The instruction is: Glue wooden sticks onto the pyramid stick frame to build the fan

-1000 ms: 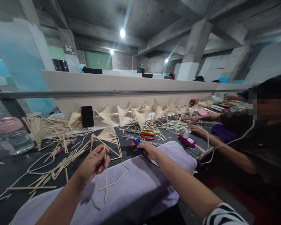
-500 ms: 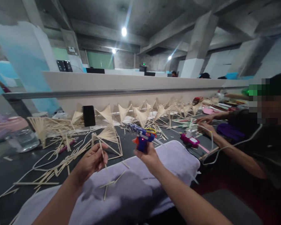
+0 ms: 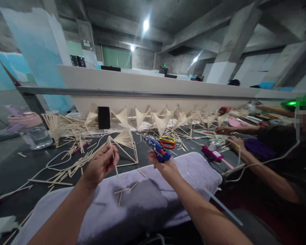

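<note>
My left hand [image 3: 102,165] pinches a thin wooden stick [image 3: 117,174] between thumb and fingertips; its lower end points down over the lilac towel [image 3: 193,170]. To its right, my right hand [image 3: 167,166] is wrapped round a blue hot glue gun [image 3: 156,149], whose nozzle points up and left. Just behind my left hand stands a fan-like wooden stick frame [image 3: 124,139] on the dark table. A few short sticks [image 3: 129,189] lie on the towel. Behind the glue gun are scissors [image 3: 167,143] with yellow and red handles.
Several twisted stick models [image 3: 162,122] line the back of the table. A black phone [image 3: 103,117] stands upright among loose sticks [image 3: 84,160]. At left is a water bottle [image 3: 37,132]; a white cable [image 3: 49,166] runs nearby. At right, a co-worker's hands [image 3: 236,144] work beside a magenta device [image 3: 212,153].
My right hand has lifted the glue gun from the table beside the scissors, and its nozzle has tilted upward. My left hand keeps its stick, raised slightly. The view has shifted somewhat.
</note>
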`<state>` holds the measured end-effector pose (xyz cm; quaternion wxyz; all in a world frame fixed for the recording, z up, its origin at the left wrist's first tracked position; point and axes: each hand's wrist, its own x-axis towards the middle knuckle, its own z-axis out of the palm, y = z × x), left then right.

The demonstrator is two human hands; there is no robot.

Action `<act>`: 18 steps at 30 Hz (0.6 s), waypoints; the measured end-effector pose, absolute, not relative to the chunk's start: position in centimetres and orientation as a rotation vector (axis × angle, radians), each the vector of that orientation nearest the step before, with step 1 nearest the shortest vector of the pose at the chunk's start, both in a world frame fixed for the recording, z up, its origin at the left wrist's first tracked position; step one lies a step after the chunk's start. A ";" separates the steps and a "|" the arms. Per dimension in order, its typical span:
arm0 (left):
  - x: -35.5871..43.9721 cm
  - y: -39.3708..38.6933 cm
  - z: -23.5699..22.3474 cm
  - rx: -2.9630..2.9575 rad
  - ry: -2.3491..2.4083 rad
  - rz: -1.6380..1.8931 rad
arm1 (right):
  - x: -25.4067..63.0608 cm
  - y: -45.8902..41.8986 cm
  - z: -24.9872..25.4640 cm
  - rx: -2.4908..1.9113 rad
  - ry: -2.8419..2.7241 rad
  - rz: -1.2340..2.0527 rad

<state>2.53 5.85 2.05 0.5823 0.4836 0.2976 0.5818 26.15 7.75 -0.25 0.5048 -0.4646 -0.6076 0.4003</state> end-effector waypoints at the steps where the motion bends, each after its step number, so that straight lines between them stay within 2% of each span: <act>1: 3.0 5.6 1.8 1.134 0.717 1.326 | 26.2 8.3 -0.2 -1.192 -1.477 0.857; 6: 6.8 4.4 -0.5 1.231 0.752 0.895 | 26.5 10.6 0.6 -1.446 -1.660 0.260; 9: 8.6 3.9 -1.6 1.250 0.664 0.785 | 26.1 11.2 0.9 -1.524 -1.851 -0.020; 13: 9.3 3.7 -1.7 1.180 0.619 0.804 | 24.7 11.1 0.0 -1.572 -2.002 -0.190; 18: 9.4 3.7 -1.4 1.070 0.656 0.836 | 23.6 10.5 -1.3 -1.544 -2.087 -0.195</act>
